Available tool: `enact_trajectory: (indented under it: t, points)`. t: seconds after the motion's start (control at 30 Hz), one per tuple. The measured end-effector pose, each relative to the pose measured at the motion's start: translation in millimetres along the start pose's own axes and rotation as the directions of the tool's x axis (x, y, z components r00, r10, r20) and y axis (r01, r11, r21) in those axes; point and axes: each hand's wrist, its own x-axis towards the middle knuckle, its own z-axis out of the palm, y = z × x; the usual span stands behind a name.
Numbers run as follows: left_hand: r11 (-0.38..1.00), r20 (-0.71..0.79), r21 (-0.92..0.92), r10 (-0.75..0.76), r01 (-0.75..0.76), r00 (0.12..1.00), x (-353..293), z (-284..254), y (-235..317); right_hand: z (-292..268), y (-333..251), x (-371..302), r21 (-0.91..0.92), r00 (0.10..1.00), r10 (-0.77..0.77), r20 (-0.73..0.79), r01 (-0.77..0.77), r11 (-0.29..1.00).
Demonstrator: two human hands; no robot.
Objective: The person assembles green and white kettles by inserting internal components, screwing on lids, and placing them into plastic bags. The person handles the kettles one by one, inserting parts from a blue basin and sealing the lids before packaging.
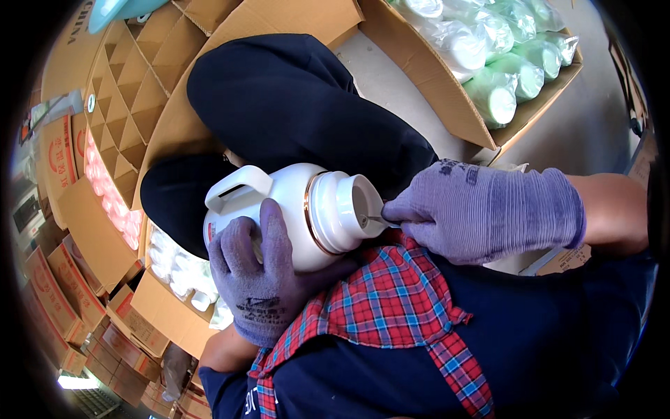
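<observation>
A white insulated jug (289, 199) with a side handle and a copper-coloured ring lies tilted across my lap, its uncovered mouth facing right. My left hand (259, 283), in a purple-grey work glove, is wrapped round the jug's body from below, near the handle. My right hand (488, 209), gloved alike, pinches a thin metal tool (377, 221) whose far end reaches into the jug's mouth. Fingers hide most of that tool, so its exact kind does not show. A red and blue checked apron (391, 293) lies beneath the jug's neck.
An open carton (447, 105) at the upper right holds several plastic-wrapped pale green and white bottles. To the left stands a carton with cardboard dividers (129, 91). Pink wrapped items (108, 192), white wrapped items (178, 265) and stacked cartons (59, 286) lie further left.
</observation>
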Motion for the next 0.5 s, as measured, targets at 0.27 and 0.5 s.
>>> enact_trajectory:
  t: [0.27, 0.5]
  points:
    - [1.000, -0.091, 0.005, 0.013, -0.013, 0.996, -8.3, 6.7, -5.8, -37.9, -21.7, 8.2, 0.661, 0.824, 0.366, 0.433, -0.566, 0.493]
    - [0.985, 0.021, -0.151, 0.083, -0.079, 0.996, -13.2, -6.2, -30.8, -33.2, -0.4, -22.7, 0.850, 0.820, 0.563, 0.103, -0.367, 0.379]
